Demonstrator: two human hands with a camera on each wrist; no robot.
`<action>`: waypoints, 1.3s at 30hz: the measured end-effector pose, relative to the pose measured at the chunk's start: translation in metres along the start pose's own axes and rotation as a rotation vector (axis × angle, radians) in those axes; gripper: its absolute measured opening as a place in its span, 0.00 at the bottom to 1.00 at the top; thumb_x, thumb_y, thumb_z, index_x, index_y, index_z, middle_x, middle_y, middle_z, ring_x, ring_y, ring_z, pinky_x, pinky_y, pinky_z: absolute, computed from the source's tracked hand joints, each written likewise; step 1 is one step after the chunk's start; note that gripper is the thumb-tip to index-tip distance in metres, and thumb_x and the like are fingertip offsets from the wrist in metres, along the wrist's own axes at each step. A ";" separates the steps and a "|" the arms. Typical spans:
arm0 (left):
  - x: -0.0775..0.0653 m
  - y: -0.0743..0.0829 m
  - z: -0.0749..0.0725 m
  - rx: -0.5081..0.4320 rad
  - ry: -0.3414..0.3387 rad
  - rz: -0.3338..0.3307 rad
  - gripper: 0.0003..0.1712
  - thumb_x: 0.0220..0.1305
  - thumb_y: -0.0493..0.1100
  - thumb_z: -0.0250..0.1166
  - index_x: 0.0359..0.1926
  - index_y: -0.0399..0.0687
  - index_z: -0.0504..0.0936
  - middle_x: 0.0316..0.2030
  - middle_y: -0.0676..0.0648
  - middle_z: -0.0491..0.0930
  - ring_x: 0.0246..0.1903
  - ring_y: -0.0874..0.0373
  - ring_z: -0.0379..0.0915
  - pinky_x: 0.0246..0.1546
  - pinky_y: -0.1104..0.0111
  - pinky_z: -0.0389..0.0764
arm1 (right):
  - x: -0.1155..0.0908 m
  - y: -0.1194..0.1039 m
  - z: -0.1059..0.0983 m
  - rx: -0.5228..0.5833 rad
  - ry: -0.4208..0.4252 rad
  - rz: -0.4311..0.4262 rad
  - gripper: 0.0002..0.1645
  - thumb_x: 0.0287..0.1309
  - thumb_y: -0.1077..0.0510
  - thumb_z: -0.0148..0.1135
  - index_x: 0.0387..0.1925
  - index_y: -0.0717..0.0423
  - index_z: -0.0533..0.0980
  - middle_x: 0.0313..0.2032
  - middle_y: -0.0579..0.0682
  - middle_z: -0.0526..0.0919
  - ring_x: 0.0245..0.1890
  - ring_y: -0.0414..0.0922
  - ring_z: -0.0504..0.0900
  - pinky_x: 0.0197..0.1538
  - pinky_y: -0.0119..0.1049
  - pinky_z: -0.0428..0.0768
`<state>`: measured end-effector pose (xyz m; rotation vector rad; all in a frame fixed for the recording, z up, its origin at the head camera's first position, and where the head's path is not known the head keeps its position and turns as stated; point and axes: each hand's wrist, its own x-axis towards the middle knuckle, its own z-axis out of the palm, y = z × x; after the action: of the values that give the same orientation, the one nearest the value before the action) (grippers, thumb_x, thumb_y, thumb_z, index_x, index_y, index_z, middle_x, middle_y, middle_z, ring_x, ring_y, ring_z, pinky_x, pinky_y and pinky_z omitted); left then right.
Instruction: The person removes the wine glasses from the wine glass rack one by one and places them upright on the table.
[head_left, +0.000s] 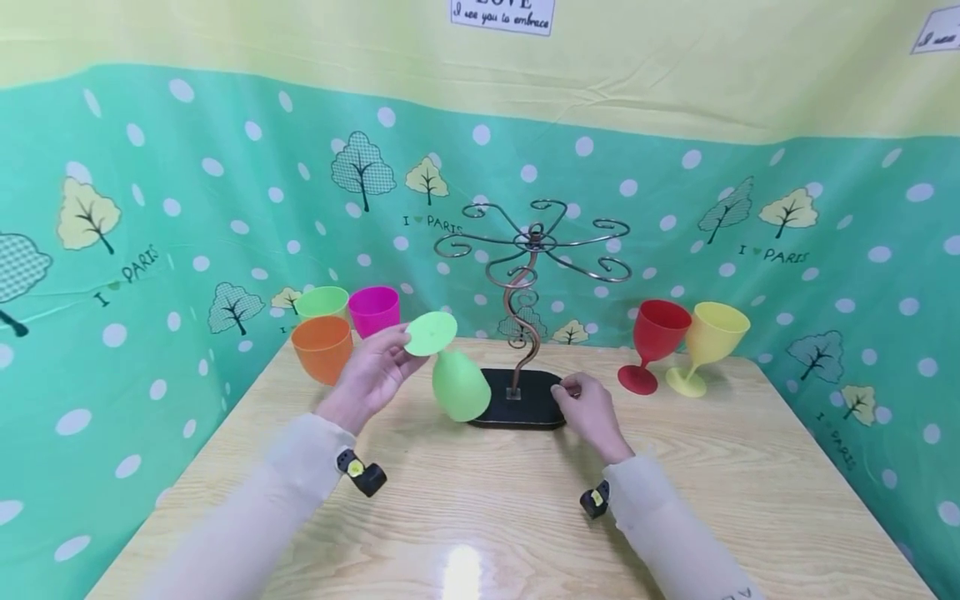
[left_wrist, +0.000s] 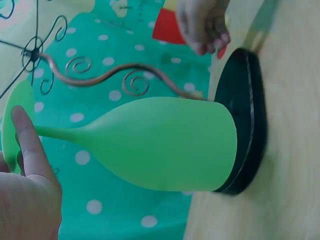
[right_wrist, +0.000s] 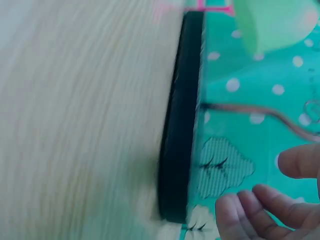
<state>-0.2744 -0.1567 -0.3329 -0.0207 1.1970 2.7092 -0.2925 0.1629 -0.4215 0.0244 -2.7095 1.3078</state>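
Note:
My left hand (head_left: 375,371) pinches the flat foot of a light green plastic goblet (head_left: 460,387), which hangs upside down and tilted, bowl lowermost. In the left wrist view, fingers lie over the foot of the goblet (left_wrist: 165,145), and its bowl overlaps the black base from that side. Behind it stands a metal glass rack (head_left: 525,337) with a wavy copper-coloured stem, curled arms on top and a black base (head_left: 517,408). My right hand (head_left: 592,412) is by the base's right end, fingers loosely bent. The right wrist view shows nothing between the fingers (right_wrist: 270,200).
At the back left stand an orange goblet (head_left: 322,348), another green goblet (head_left: 322,300) and a magenta goblet (head_left: 375,311). A red goblet (head_left: 662,333) and a yellow goblet (head_left: 717,333) stand upright at the back right. A patterned cloth (head_left: 255,167) surrounds the wooden table (head_left: 420,517).

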 end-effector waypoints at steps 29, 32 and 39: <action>-0.009 -0.054 0.002 -0.281 -0.056 -0.130 0.23 0.70 0.31 0.48 0.64 0.39 0.62 0.49 0.44 0.78 0.43 0.56 0.80 0.47 0.71 0.79 | -0.040 -0.007 -0.001 1.269 -0.397 0.269 0.07 0.66 0.65 0.53 0.36 0.56 0.78 0.40 0.52 0.80 0.41 0.46 0.79 0.49 0.38 0.79; -0.009 -0.058 -0.001 -0.302 -0.038 -0.144 0.23 0.70 0.30 0.47 0.64 0.39 0.61 0.50 0.44 0.77 0.41 0.57 0.80 0.46 0.72 0.79 | -0.042 -0.008 -0.006 1.297 -0.399 0.251 0.07 0.67 0.64 0.52 0.35 0.55 0.77 0.42 0.50 0.79 0.43 0.45 0.79 0.50 0.38 0.78; -0.008 -0.072 -0.009 -0.297 0.001 -0.153 0.16 0.68 0.31 0.50 0.56 0.39 0.69 0.42 0.46 0.79 0.34 0.60 0.79 0.41 0.74 0.80 | -0.048 -0.014 -0.021 1.265 -0.373 0.234 0.08 0.65 0.66 0.54 0.30 0.56 0.76 0.40 0.50 0.78 0.39 0.45 0.77 0.47 0.36 0.78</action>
<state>-0.2549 -0.1174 -0.3911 -0.1466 0.7487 2.7227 -0.2414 0.1688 -0.4038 0.0793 -1.6166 3.0499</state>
